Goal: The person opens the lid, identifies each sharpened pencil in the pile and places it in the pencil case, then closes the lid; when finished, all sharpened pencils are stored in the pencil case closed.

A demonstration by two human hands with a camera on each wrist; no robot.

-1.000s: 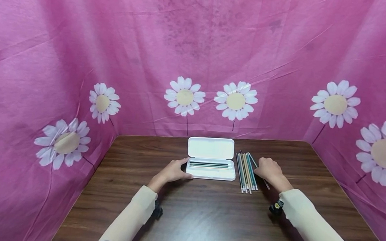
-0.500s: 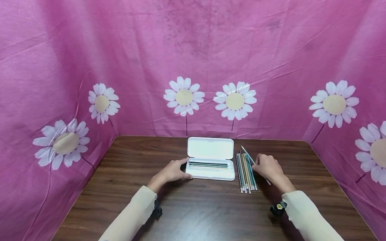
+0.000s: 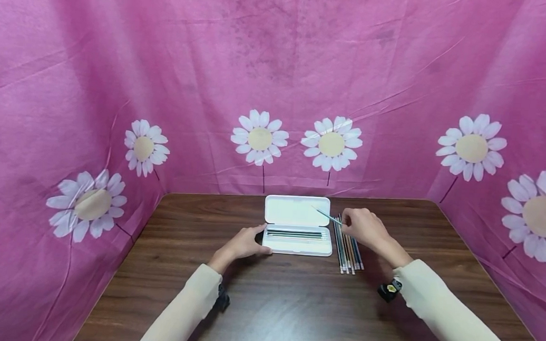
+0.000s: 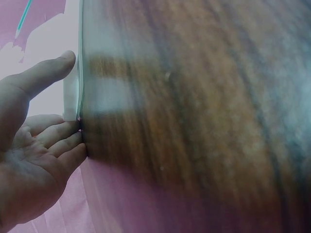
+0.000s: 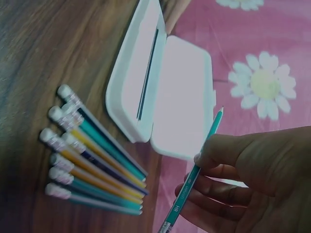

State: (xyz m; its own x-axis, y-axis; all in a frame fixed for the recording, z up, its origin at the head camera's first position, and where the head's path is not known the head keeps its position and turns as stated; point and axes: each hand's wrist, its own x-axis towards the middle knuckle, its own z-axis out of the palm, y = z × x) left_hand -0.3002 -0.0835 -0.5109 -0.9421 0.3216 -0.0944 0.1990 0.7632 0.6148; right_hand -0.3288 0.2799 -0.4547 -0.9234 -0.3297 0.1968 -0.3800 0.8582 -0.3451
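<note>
A white pencil case (image 3: 329, 249) lies on the table with its lid raised toward the back and several pencils (image 3: 294, 234) in its base. At its left end is my left hand (image 3: 243, 242), thumb by the front corner and fingers along the side; in the left wrist view the fingers look straight. My right hand (image 3: 367, 229) pinches a teal pencil (image 5: 187, 194) between thumb and fingers, its sharpened tip pointing left toward the lid. Below that hand lies a bunch of loose pencils (image 5: 92, 155), teal, yellow and dark, white erasers toward the front.
The brown wooden table (image 3: 273, 308) reaches back to a pink cloth (image 3: 203, 81) printed with daisies, which also hangs at both sides. A small black device (image 3: 390, 290) sits at the right wrist, another device (image 3: 223, 297) at the left.
My right hand has lifted the teal pencil from the right side of the bunch, swung its tip leftward and carried it toward the case. The left hand has stayed at the case.
</note>
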